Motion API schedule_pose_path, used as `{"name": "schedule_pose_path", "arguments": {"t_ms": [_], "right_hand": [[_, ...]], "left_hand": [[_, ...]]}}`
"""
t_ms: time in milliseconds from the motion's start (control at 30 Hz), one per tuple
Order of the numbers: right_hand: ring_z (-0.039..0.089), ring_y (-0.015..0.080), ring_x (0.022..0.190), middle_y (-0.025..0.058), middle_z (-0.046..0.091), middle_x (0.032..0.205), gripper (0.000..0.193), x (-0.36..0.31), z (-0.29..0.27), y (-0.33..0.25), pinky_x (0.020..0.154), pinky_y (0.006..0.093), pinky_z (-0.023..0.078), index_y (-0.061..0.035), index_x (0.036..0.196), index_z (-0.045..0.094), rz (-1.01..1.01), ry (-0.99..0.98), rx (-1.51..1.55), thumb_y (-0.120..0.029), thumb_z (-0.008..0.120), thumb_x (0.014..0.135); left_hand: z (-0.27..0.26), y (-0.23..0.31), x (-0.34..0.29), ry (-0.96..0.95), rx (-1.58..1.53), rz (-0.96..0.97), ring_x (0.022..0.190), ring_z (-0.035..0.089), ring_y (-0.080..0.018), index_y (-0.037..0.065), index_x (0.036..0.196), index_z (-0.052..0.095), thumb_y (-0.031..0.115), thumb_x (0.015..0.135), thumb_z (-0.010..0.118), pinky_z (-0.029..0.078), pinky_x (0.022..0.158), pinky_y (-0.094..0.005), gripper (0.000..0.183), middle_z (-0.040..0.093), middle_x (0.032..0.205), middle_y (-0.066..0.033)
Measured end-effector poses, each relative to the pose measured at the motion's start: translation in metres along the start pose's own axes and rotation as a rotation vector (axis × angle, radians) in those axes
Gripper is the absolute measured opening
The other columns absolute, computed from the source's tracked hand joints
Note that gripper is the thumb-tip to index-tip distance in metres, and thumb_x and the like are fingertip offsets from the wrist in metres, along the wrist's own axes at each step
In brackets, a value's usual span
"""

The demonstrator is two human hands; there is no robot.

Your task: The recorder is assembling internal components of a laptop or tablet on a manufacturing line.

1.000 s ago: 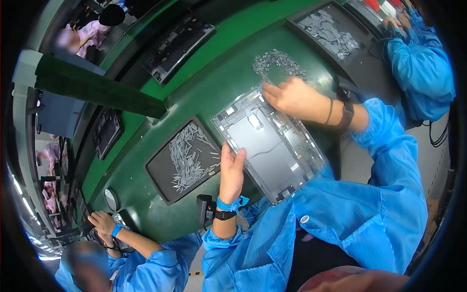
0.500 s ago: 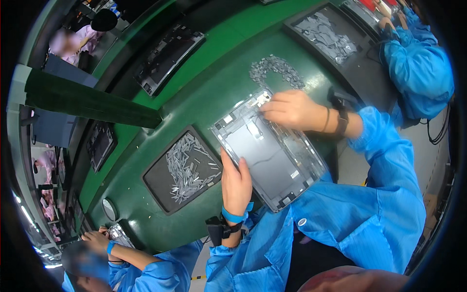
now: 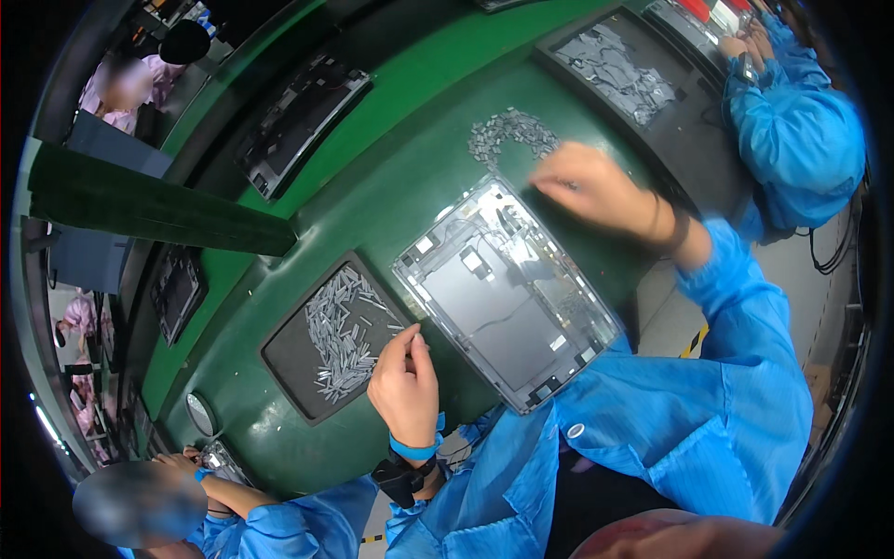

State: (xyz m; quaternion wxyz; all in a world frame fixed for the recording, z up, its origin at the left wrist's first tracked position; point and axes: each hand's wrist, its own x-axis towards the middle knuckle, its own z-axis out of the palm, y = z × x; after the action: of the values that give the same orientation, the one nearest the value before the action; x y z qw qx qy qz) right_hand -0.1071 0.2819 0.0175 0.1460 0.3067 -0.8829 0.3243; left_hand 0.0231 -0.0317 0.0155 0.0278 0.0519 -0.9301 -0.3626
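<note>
We appear to be at a small-parts handling step, the next move calling for fine fingertip control. The open electronics chassis [image 3: 494,303] lies between our hands, inner face up, its long axis slanting from far left to near right, against our blue jacket [image 3: 670,410]. Our left hand [image 3: 405,387] pinches beside the black tray [image 3: 296,347], our blurred right hand [image 3: 596,186] curls; we cannot tell whether either grips anything.
</note>
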Motion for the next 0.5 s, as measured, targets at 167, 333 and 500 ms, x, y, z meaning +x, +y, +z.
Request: {"name": "schedule_pose_path", "arguments": {"t_ms": [167, 333, 500], "right_hand": [[0.060, 0.0277, 0.086, 0.0068, 0.064, 0.084, 0.008, 0.056, 0.021, 0.037, 0.076, 0.0369, 0.051, -0.0053, 0.086, 0.068, -0.112, -0.095, -0.208, -0.007, 0.067, 0.078], [0.059, 0.0256, 0.086, 0.0061, 0.060, 0.082, 0.006, 0.067, 0.022, 0.043, 0.076, 0.0370, 0.051, -0.0047, 0.081, 0.066, -0.269, -0.227, -0.336, -0.009, 0.067, 0.077], [0.057, 0.0261, 0.083, 0.0062, 0.061, 0.084, 0.011, 0.067, 0.025, 0.054, 0.073, 0.0363, 0.050, -0.0037, 0.087, 0.067, -0.358, -0.284, -0.357, -0.007, 0.067, 0.076]], "left_hand": [[-0.013, -0.012, -0.010, 0.100, -0.119, -0.102, 0.069, 0.065, -0.0116, -0.003, 0.102, 0.068, 0.009, 0.094, 0.059, 0.049, 0.061, -0.0249, 0.017, 0.068, 0.076, -0.0089], [-0.024, -0.028, -0.016, 0.169, -0.171, -0.176, 0.069, 0.062, -0.0096, -0.004, 0.105, 0.068, 0.008, 0.095, 0.058, 0.048, 0.063, -0.0226, 0.018, 0.067, 0.078, -0.0080], [-0.026, -0.040, -0.019, 0.200, -0.183, -0.189, 0.069, 0.061, -0.0086, -0.004, 0.105, 0.068, 0.008, 0.095, 0.058, 0.048, 0.063, -0.0221, 0.019, 0.067, 0.077, -0.0070]]}}
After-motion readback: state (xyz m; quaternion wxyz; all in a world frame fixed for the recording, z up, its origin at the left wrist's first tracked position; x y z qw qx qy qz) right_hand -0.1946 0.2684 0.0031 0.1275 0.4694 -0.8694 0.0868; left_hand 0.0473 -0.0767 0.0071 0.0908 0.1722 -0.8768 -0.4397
